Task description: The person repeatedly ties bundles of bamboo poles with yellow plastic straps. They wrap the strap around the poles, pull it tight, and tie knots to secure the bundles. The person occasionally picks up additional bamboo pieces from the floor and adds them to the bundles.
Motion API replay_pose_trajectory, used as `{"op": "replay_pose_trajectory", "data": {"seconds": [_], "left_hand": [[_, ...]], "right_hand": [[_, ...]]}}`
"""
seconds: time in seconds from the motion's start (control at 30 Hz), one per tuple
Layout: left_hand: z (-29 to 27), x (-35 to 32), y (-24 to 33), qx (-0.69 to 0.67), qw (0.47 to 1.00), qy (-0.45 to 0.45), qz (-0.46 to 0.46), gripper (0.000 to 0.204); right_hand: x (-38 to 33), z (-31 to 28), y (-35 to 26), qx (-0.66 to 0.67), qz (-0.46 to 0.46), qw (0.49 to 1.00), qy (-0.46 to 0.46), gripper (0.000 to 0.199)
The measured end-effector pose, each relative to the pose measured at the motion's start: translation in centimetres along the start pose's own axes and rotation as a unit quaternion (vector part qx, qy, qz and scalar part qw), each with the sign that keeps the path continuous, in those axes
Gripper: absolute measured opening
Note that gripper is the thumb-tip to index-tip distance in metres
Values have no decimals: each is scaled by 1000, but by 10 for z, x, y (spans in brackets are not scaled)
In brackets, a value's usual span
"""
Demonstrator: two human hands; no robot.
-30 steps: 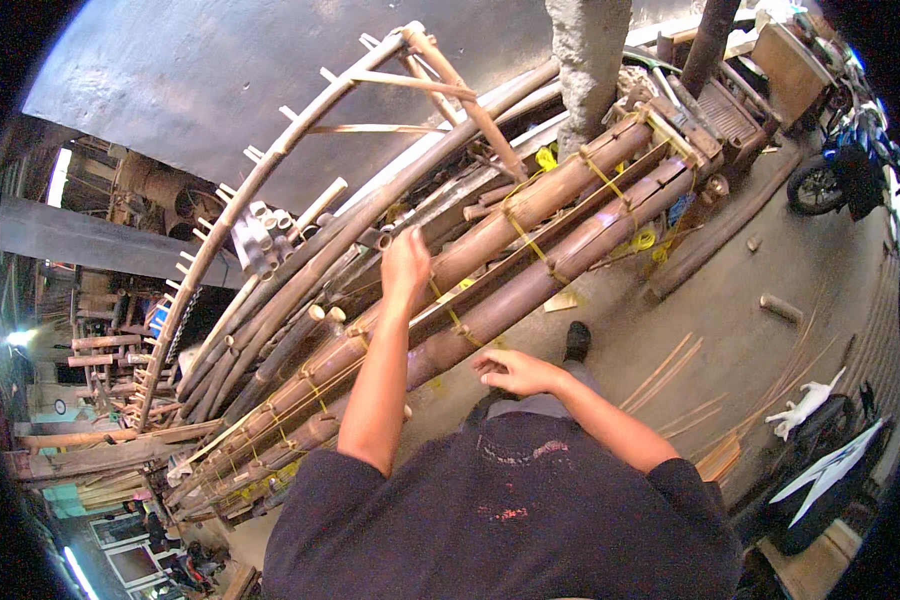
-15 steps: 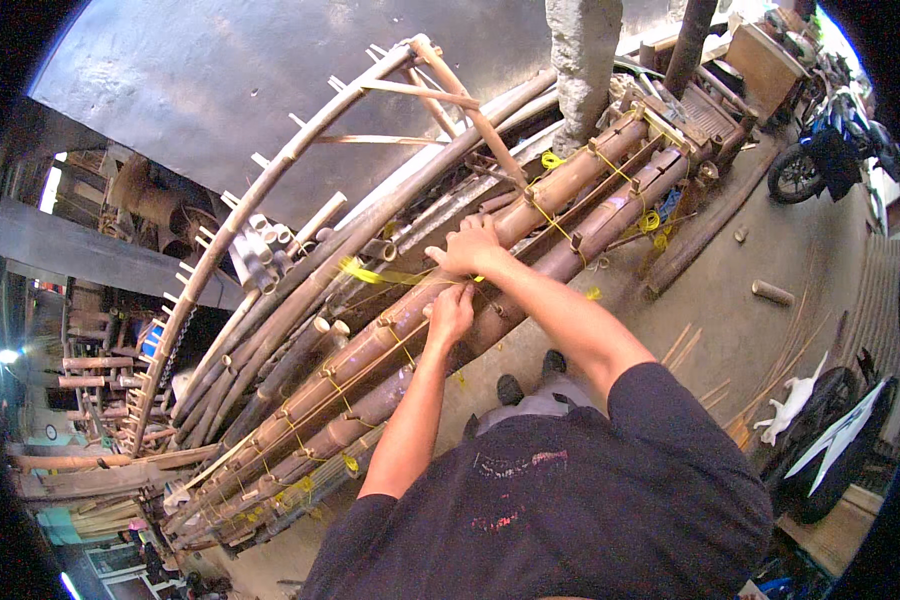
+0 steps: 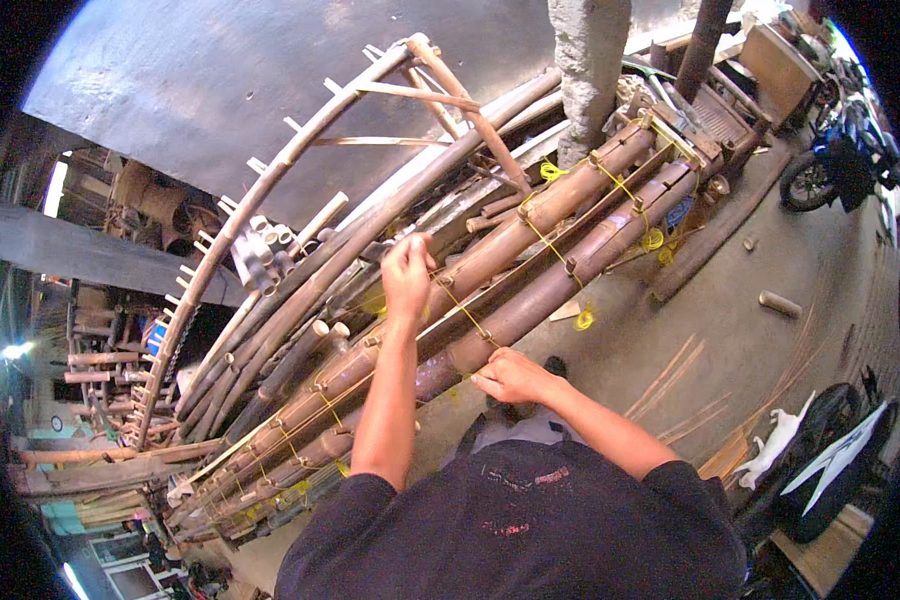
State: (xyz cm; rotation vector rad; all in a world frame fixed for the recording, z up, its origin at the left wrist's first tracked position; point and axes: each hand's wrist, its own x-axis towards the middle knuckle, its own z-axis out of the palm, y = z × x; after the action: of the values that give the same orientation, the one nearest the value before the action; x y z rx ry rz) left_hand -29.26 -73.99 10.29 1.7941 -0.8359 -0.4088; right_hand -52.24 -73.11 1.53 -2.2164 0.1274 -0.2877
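Left hand [image 3: 407, 272] is raised and closed on a yellow cord [image 3: 462, 310] that runs taut across the bamboo poles [image 3: 530, 270] down to the right hand [image 3: 508, 377], which pinches its lower end at the near pole's edge. The poles lie side by side, tied at intervals. For a sound lashing, judged here: keep the cord tight, square across the poles, and seated before knotting.

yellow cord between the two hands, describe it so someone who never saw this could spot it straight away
Start at the long bundle of thick brown bamboo poles running diagonally past the grey concrete pillar. Partway down it, the left hand is raised above the poles and the right hand sits at their lower edge. The yellow cord is the one stretched between them; the other yellow ties are knotted and untouched.
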Motion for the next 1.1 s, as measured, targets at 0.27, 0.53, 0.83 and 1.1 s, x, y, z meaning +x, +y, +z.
{"op": "replay_pose_trajectory", "data": {"seconds": [0.27,0.53,0.83,1.1], "left_hand": [[-22,25,-116,262,963,-54,30,39],[-161,-134,-101,357,915,-184,-33,34],[-143,-159,-115,322,935,-136,-70,33],[-147,-163,-129,271,961,-36,-27,36]], "right_hand": [[2,38,-59,-104,34,991,-72,24],[41,155,-95,777,265,484,305,21],[215,68,-133,-273,61,960,34,61],[125,64,-139,133,-79,982,-112,45]]}}
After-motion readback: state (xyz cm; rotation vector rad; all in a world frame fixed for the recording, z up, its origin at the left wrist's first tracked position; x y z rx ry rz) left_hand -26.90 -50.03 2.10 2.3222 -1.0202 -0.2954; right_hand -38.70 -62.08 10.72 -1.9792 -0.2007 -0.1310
